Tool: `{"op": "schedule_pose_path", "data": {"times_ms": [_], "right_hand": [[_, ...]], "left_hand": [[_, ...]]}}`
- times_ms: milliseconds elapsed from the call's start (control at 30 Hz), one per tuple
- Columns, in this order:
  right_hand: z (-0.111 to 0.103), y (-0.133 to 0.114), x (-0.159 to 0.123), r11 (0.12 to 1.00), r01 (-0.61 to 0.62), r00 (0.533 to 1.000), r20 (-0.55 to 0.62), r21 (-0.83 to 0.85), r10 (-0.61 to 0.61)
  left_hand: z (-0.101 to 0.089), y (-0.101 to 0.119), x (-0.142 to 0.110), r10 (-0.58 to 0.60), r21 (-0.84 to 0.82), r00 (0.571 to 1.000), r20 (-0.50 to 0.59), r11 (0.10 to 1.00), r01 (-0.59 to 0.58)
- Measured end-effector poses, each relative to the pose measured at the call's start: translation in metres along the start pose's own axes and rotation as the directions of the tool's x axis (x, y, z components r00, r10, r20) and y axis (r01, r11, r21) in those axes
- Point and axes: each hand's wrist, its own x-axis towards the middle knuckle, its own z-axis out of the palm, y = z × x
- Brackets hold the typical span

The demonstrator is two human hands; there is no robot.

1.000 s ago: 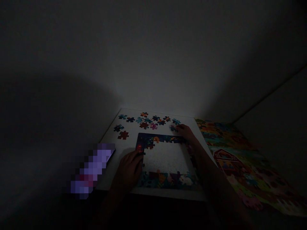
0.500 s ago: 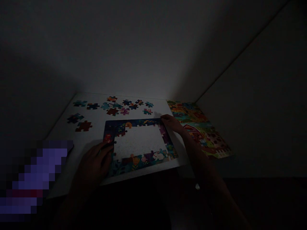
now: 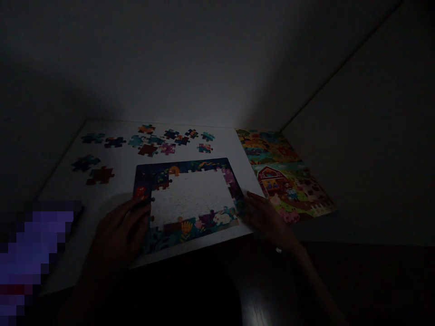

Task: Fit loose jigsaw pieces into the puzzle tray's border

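- Darkness obscures my left hand at the left edge of the puzzle border; whether its fingers grip, I cannot tell.
- My right hand partly hides the right edge; finger closure likewise unreadable.
- Pixelated purple shape, cut off lower left (unidentifiable from my station).
- Border rectangular, illustrated; loose knobbed pieces lie beyond it.
- Pale, flat tabletop; farm picture alongside, right; plain wall behind.

Room: dim, it looks like a home
Table: far edge at the wall
Puzzle: colourful, near front edge
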Motion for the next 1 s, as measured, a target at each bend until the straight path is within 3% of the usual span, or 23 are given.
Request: {"op": "schedule_pose_path", "data": {"times_ms": [133,233,333,467,633,1000], "right_hand": [[0.009,-0.004,-0.029,0.992,0.081,0.996,-0.033,-0.096,-0.085],[0.019,-0.005,-0.035,0.985,0.11,0.988,-0.097,-0.133,-0.124],[0.025,-0.003,-0.033,0.987,0.085,0.985,-0.137,-0.135,-0.104],[0.024,-0.004,-0.027,0.986,0.076,0.988,-0.124,-0.146,-0.095],[0.022,-0.009,-0.019,0.977,0.101,0.987,-0.108,-0.185,-0.122],[0.026,-0.026,-0.014,0.96,0.045,0.985,-0.15,-0.275,-0.089]], "left_hand": [[-0.007,0.014,0.0,0.116,0.036,0.993,-0.024,0.993,-0.115],[-0.002,0.045,0.001,0.26,0.012,0.966,0.003,0.966,-0.26],[0.018,0.092,0.005,0.367,-0.062,0.93,0.031,0.929,-0.365],[0.055,0.136,0.017,0.333,-0.024,0.935,0.122,0.943,-0.333],[0.077,0.142,0.027,0.33,-0.043,0.923,0.196,0.944,-0.328],[0.077,0.143,0.027,0.31,-0.04,0.93,0.196,0.95,-0.308]]}}
